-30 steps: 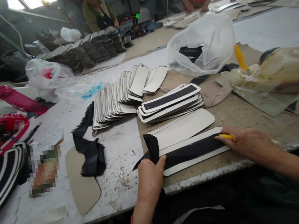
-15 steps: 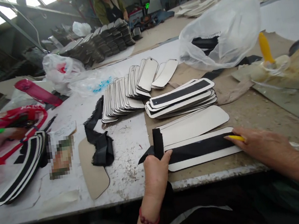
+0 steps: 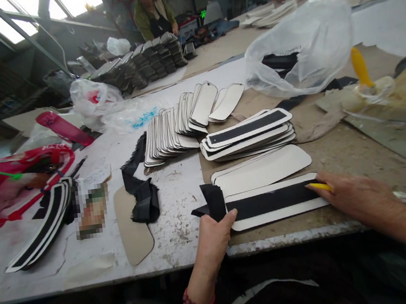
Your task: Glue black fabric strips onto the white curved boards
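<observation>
Reaching up from the lower edge, the left hand (image 3: 213, 237) angles inward, its thumb stretched over the left end of the white panel (image 3: 281, 217) and the black strip (image 3: 271, 200) along it; the other fingers curl out of clear sight, so whether they clamp anything I cannot tell; the right hand (image 3: 352, 195) comes in from the right, forearm slanting, its fingers closed on a yellow tool (image 3: 320, 187) at the panel's far end; the panel lies flat near the front edge of the worktop (image 3: 183, 228), which is scuffed and spotted, pale on the left and brown on the right; behind it sit a stack of strip-lined panels (image 3: 248, 129), a fanned row of pale panels (image 3: 164, 139) and a translucent plastic bag (image 3: 316, 49); farther back, a co-worker in olive sleeves (image 3: 154, 15) stands behind grey piles (image 3: 161, 53); bright windows (image 3: 75, 0) slant overhead at left.
</observation>
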Demonstrator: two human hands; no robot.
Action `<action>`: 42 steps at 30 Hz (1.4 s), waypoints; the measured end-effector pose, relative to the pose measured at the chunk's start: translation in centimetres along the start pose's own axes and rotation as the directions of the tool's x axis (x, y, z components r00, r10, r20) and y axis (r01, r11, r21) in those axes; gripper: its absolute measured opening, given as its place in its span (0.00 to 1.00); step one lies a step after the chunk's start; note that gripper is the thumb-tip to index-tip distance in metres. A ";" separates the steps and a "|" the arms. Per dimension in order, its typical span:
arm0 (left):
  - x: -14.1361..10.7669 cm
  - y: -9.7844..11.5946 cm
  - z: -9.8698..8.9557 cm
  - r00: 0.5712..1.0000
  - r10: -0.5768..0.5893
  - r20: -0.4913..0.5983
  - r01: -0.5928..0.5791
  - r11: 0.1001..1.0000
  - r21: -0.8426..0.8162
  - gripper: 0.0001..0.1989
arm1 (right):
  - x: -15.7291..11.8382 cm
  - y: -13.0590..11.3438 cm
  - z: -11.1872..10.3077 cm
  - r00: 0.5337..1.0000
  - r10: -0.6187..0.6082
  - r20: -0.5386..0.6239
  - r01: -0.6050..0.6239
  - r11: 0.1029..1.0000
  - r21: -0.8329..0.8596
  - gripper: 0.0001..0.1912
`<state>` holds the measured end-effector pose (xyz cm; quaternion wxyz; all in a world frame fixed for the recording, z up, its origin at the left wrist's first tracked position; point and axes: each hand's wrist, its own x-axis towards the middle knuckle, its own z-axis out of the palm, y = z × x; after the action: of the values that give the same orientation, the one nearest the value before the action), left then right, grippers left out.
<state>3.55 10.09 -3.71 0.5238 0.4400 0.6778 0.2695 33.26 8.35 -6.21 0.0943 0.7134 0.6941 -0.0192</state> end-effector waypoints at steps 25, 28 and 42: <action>0.2 -0.2 -0.2 0.996 -0.087 0.035 0.090 0.990 -0.111 0.20 | 0.3 -0.7 -1.1 0.990 0.084 0.111 -0.082 0.996 -0.022 0.13; 0.2 -0.3 0.0 0.996 -0.083 0.028 0.085 0.992 -0.096 0.21 | 0.4 -0.6 -1.0 0.992 0.084 0.093 -0.083 0.996 -0.023 0.12; 0.2 -0.6 0.3 0.998 -0.060 -0.023 0.062 0.996 0.064 0.28 | 1.1 0.4 -2.3 0.970 0.139 0.200 -0.161 0.982 0.099 0.16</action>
<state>3.64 10.00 -4.37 0.5102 0.4329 0.7047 0.2361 33.45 9.84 -4.07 0.1207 0.7630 0.6235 -0.1206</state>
